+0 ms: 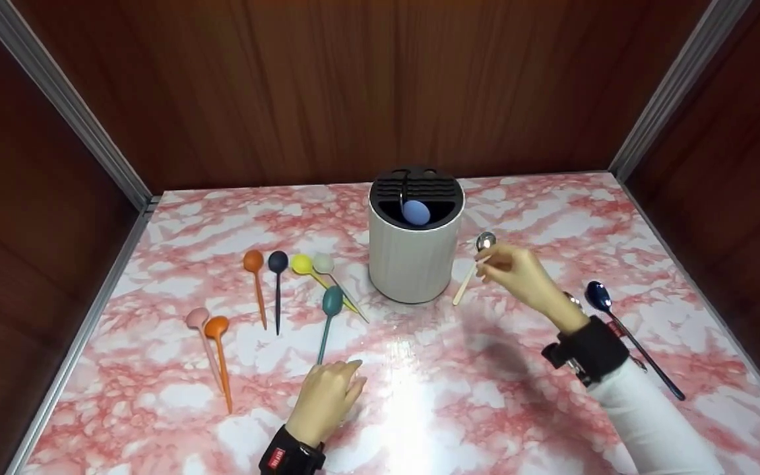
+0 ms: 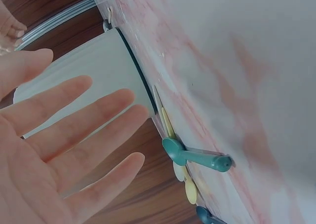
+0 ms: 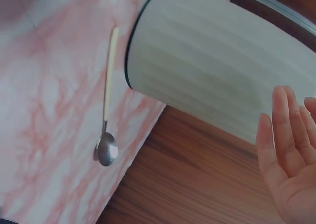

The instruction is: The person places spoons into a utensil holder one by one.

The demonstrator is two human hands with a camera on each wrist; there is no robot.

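My right hand (image 1: 518, 274) hovers to the right of the white utensil holder (image 1: 413, 264) and holds nothing. Below it, a metal spoon with a cream handle (image 3: 109, 76) lies on the table; the right wrist view shows a gap between that spoon and the loosely extended fingers (image 3: 281, 115). My left hand (image 1: 327, 399) is empty too, raised near the handle end of a teal spoon (image 1: 332, 302), with its fingers (image 2: 94, 135) spread in the left wrist view. Inside the holder's black slotted top leans a spoon with a light blue bowl (image 1: 416, 212).
Left of the holder lie several spoons: yellow (image 1: 301, 264), pale grey (image 1: 323, 263), dark navy (image 1: 278, 262), brown-orange (image 1: 253, 261), pink (image 1: 197, 318) and orange (image 1: 217, 327). A shiny dark blue spoon (image 1: 598, 296) lies beside my right forearm. Wood-grain panels (image 1: 327, 92) enclose the marbled table.
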